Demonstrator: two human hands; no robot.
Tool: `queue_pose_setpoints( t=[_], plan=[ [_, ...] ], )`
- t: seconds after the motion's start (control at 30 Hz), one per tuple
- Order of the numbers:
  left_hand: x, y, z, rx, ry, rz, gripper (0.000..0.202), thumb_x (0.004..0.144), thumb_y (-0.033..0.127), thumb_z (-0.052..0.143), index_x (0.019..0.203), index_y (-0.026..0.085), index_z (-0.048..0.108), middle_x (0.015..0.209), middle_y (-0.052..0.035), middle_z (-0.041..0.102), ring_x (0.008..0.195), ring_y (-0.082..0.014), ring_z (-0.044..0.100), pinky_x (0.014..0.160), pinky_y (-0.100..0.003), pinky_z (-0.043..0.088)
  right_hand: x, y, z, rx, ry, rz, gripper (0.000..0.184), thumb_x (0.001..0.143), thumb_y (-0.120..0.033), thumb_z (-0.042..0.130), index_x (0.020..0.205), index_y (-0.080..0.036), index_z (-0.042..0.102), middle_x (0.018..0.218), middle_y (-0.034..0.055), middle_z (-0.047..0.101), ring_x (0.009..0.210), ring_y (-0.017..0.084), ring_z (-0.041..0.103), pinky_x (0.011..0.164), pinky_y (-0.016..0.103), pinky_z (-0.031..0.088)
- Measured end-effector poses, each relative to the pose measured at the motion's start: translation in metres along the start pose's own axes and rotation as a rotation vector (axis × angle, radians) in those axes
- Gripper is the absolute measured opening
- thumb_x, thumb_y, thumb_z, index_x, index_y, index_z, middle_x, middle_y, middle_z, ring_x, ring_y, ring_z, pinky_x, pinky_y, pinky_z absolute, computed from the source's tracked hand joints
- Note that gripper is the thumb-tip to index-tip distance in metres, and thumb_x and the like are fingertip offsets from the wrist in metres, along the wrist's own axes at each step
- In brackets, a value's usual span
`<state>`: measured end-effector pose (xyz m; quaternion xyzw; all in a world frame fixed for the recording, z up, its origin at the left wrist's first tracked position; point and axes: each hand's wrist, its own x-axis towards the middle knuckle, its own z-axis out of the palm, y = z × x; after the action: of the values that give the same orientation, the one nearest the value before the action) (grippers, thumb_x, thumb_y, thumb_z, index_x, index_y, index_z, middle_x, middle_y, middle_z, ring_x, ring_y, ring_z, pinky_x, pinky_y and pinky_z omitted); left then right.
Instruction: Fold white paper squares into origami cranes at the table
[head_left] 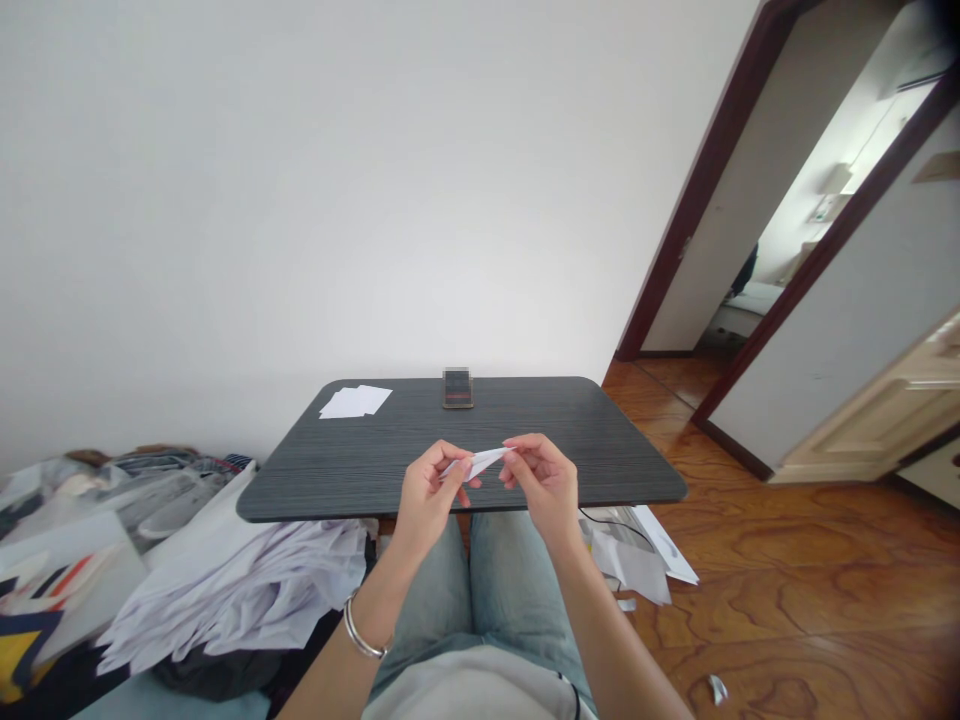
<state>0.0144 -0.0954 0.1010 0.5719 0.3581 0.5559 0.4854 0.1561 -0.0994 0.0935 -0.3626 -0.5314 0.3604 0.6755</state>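
Observation:
A small folded strip of white paper (478, 463) is held in the air above the front edge of a dark grey wood-grain table (525, 430). My left hand (427, 495) pinches its near end between thumb and fingers. My right hand (544, 485) pinches the pointed far end. A loose stack of white paper sheets (354, 402) lies at the table's far left, and a phone on a small stand (457, 388) stands at the far edge. Neither hand touches these.
A heap of white paper (232, 590) lies to the left of my knees, beside clothing and a bag. More sheets and a dark cable (634, 550) sit below the table's right side. A paper scrap (718, 688) lies on the wooden floor. An open doorway (817, 200) stands at right.

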Motion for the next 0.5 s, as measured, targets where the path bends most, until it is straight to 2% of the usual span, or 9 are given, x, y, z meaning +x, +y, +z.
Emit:
queue_pose_setpoints(
  t=[0.13,0.2,0.3,0.5],
  plan=[
    [-0.002,-0.0017,-0.0012,0.209,0.087,0.138,0.015,0.079,0.031,0.057,0.079,0.016,0.059,0.062,0.0,0.063,0.045,-0.0088,0.054,0.043,-0.018,0.043,0.0008,-0.0009,-0.0026,-0.042,0.007,-0.01,0.01,0.075,-0.029,0.063,0.076,-0.02,0.063,0.069,-0.0006,0.056,0.052,0.009,0.051,0.043,0.02,0.042],
    [-0.0032,-0.0019,-0.0021,0.303,0.107,0.223,0.012,0.081,0.027,0.055,0.079,0.017,0.06,0.063,0.0004,0.063,0.044,-0.0083,0.053,0.046,-0.019,0.044,0.0017,-0.001,-0.0037,-0.044,-0.022,0.039,0.012,0.074,-0.031,0.064,0.075,-0.019,0.063,0.063,-0.0013,0.056,0.05,0.009,0.05,0.042,0.02,0.041],
    [-0.0045,-0.002,-0.0031,0.407,0.092,0.337,0.011,0.082,0.024,0.052,0.082,0.018,0.061,0.067,-0.0008,0.064,0.049,-0.0097,0.055,0.051,-0.02,0.044,0.0038,-0.0007,-0.0052,-0.01,-0.074,0.121,0.019,0.073,-0.036,0.064,0.071,-0.018,0.063,0.052,-0.0027,0.055,0.044,0.009,0.049,0.041,0.02,0.04],
    [-0.0047,-0.0042,-0.0024,0.506,0.04,0.428,0.014,0.082,0.02,0.05,0.083,0.021,0.064,0.077,-0.0038,0.067,0.063,-0.0137,0.06,0.061,-0.022,0.047,0.0054,-0.0014,-0.0041,0.028,-0.067,0.169,0.022,0.073,-0.038,0.064,0.068,-0.017,0.064,0.053,-0.0011,0.06,0.041,0.008,0.05,0.039,0.019,0.042]
  ],
)
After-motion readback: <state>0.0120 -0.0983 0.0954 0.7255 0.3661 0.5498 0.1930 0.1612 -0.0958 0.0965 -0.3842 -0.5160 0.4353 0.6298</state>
